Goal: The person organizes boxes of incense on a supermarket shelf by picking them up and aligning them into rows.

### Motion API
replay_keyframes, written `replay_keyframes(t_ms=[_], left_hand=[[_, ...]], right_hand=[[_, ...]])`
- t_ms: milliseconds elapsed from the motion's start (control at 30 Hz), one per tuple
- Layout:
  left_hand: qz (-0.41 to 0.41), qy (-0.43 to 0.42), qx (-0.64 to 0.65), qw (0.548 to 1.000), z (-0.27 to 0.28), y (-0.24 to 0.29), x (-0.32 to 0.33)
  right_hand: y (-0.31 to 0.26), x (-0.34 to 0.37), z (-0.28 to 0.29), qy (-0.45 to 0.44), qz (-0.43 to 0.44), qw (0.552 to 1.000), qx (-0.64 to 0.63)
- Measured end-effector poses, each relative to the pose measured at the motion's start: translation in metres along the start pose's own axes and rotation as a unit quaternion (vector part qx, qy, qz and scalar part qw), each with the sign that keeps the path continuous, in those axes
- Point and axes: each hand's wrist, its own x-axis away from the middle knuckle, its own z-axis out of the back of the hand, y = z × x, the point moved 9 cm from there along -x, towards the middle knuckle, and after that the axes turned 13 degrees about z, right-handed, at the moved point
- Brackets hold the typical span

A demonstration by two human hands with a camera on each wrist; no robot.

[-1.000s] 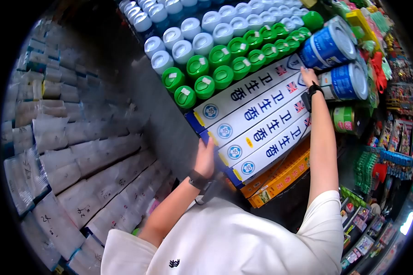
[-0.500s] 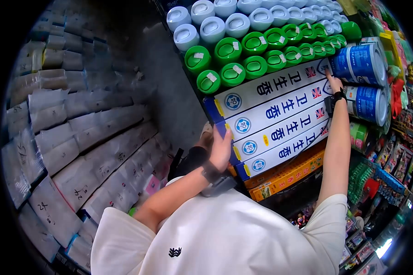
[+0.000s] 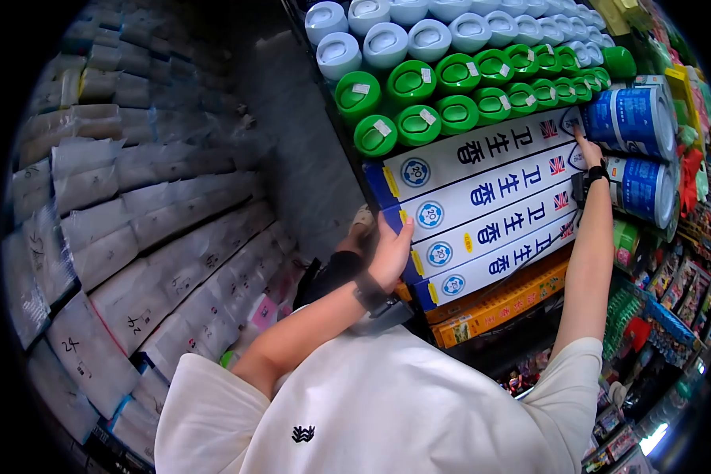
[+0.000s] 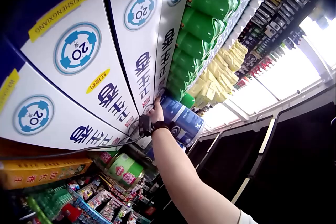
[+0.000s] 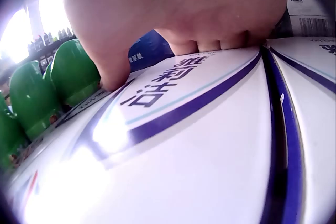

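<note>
Several long white incense boxes (image 3: 494,186) with blue ends lie side by side, lettering facing up. My left hand (image 3: 393,251) holds the near-left end of the row, at the second box from the green bottles; its thumb shows on top and its other fingers are mostly hidden. At the opposite end, my right hand (image 3: 589,152) grips the box beside the bottles. In the right wrist view its thumb presses along the bottle side of the box (image 5: 194,140), and the fingers (image 5: 210,44) curl down at the far end.
Rows of green-capped bottles (image 3: 458,73) and pale-blue-capped bottles (image 3: 430,35) stand against the boxes. Blue tins (image 3: 632,122) stand beyond the right hand. Orange boxes (image 3: 498,304) lie below the row. Wrapped white packs (image 3: 134,300) are stacked at left, across a grey aisle floor (image 3: 288,118).
The head view has shifted, so the boxes and bottles appear farther right. A shoe and dark-clothed leg have come into view beside the left arm. Both hands stay at the box ends.
</note>
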Motion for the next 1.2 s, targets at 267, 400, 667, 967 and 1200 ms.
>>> replay_keyframes(t_ms=[267,400,667,967,1200], left_hand=[[-0.002,-0.024,0.004,1.0,0.002,-0.006,-0.006],[-0.007,-0.026,0.024,0.999,0.002,-0.008,-0.006],[-0.016,-0.012,-0.028,0.999,-0.001,-0.001,-0.002],[-0.001,-0.004,-0.002,1.0,-0.004,-0.002,0.002],[0.017,-0.024,0.033,0.999,-0.001,-0.01,-0.006]], right_hand=[[0.021,-0.022,-0.014,-0.031,0.017,0.998,-0.05],[0.017,-0.013,-0.016,-0.049,0.018,0.995,-0.085],[-0.001,0.001,-0.012,-0.035,0.006,0.991,-0.133],[-0.015,0.013,-0.006,-0.045,0.023,0.993,-0.109],[-0.029,0.021,0.003,-0.018,0.046,0.996,-0.071]])
